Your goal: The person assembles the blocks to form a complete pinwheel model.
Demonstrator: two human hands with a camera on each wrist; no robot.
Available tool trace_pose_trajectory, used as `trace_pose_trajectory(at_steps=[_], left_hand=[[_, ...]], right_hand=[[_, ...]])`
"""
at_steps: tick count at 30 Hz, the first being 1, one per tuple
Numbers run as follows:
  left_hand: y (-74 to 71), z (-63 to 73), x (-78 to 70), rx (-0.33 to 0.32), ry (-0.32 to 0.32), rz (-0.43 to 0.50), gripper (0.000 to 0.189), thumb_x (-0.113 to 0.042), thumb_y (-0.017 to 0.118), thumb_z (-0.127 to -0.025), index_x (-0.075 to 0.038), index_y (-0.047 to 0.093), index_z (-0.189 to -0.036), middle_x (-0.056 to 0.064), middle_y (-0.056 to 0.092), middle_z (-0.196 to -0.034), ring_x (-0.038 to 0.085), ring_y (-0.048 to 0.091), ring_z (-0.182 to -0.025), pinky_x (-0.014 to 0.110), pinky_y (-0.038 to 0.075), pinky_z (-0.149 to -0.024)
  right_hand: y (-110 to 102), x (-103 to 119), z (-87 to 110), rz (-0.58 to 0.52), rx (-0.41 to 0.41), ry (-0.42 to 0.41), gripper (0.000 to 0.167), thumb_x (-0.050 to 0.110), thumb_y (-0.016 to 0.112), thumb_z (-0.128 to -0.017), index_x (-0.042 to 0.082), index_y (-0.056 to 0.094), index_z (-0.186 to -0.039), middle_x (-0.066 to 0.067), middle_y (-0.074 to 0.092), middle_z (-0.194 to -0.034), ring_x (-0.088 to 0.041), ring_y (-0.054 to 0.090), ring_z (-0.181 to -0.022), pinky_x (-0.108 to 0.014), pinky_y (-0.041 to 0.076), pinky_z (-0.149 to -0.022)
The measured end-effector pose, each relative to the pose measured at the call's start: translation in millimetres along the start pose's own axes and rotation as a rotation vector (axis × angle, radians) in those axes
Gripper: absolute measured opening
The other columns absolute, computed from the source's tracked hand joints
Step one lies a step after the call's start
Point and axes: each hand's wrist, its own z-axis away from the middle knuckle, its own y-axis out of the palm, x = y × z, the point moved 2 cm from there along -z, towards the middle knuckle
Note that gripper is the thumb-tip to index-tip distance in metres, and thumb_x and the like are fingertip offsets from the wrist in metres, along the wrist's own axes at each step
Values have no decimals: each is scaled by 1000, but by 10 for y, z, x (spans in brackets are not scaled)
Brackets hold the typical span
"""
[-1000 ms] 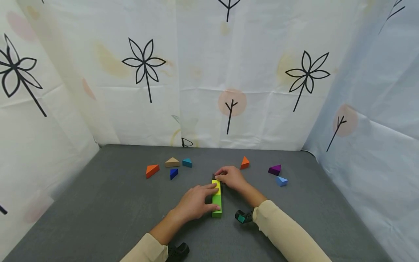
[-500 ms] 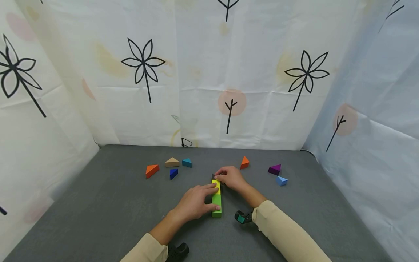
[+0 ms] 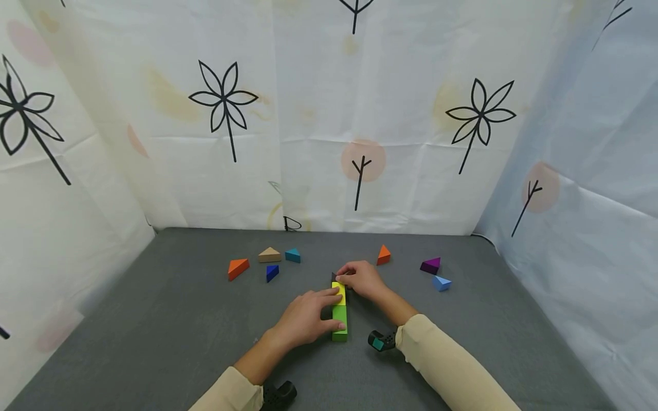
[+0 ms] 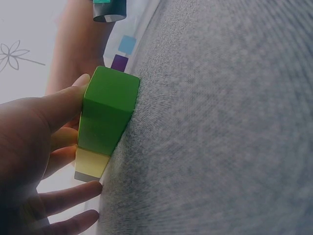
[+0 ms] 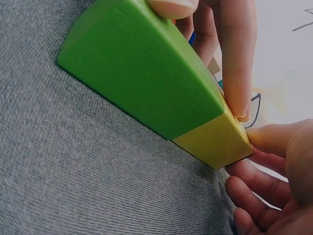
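Note:
A green block (image 3: 339, 315) and a yellow block (image 3: 342, 289) lie end to end in a row on the grey table. At the row's far end is a dark block (image 3: 333, 277), mostly hidden behind the fingers. My left hand (image 3: 304, 318) rests on the row from the left, its thumb on the green block and fingertips on the yellow one. My right hand (image 3: 364, 279) pinches the dark block with bent fingers. In the right wrist view, the right thumb (image 5: 274, 138) is at the yellow block's far end, and the lower fingers curl behind it.
Beyond the left hand are an orange triangular block (image 3: 238, 269), a tan one (image 3: 269, 256), a teal one (image 3: 293, 256) and a blue one (image 3: 272, 273). To the right are another orange block (image 3: 384, 255), a purple one (image 3: 430, 265) and a light blue one (image 3: 441, 283). Patterned cloth walls surround the table.

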Motion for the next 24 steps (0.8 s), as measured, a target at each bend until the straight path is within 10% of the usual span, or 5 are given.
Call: trace_pose_trajectory(at_steps=[9, 24], left_hand=[[5, -4, -12, -1, -16, -17, 61, -54, 68, -85, -22, 59, -137, -6, 47, -146, 27, 48, -126, 54, 37, -100], [12, -11, 3, 15, -33, -25, 62, -57, 67, -85, -23, 59, -137, -8, 46, -147, 26, 47, -129, 53, 36, -102]], right_hand=[[-85, -26, 22, -9, -54, -20, 9, 16, 71, -90, 11, 75, -96, 1, 67, -89, -15, 59, -75, -32, 50, -67], [-526, -195, -68, 277, -170, -172, 17, 8, 70, -90, 6, 72, -106, -8, 67, -105, -28, 60, -94, -46, 48, -84]])
